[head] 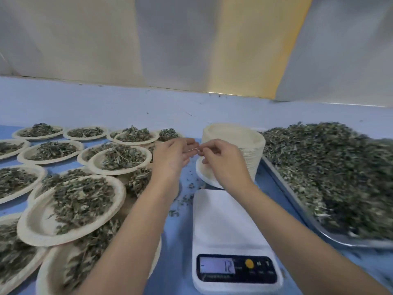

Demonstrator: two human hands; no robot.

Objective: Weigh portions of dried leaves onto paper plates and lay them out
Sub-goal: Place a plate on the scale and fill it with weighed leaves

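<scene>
Both hands meet above the blue table [178, 241], just in front of the stack of empty paper plates [236, 141]. Right hand [225, 165]: thumb + forefinger pinch a tiny pale bit [197, 148], too small to ID; other fingers curled under. Left hand [172, 158]: fingers loose, nearly straight, gripping nothing that shows, tips right by the same bit. The stack stands behind the digital scale [229, 226], w/ one plate [205, 175] poking out at its base toward the scale. Scale display [217, 265] reads 12 w/ a dash to the left of it. A metal tray [297, 207] lies right of stack + scale, heaped w/ dried leaves [331, 177]. On the left side of the table are many filled plates [70, 209] of leaf portions in rough rows, several overlapping or resting on others. Loose leaf crumbs [187, 198] lie on the table btwn the filled plates and the scale. Pale wall panels [191, 39] behind.
</scene>
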